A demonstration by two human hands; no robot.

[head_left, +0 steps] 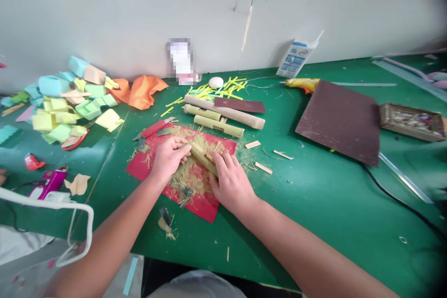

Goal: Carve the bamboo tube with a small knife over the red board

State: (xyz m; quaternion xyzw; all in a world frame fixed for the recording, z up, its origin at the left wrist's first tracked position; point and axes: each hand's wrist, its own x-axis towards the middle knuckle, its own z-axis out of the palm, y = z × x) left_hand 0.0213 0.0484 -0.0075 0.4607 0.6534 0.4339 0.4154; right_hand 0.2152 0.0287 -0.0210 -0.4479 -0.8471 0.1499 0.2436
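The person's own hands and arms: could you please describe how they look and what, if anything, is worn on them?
The left hand and right hand are both bare, without gloves. No rings can be seen on the fingers, and no watch or bracelet on the wrists. No sleeves show on the forearms.

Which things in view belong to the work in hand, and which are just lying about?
Seemingly in use:
- slotted tube, with the left hand and right hand
- red sheet beneath, strewn with shavings
- red-handled knife

Apparently just lying about:
- folded paper pieces
- crumpled orange sheet
- carton
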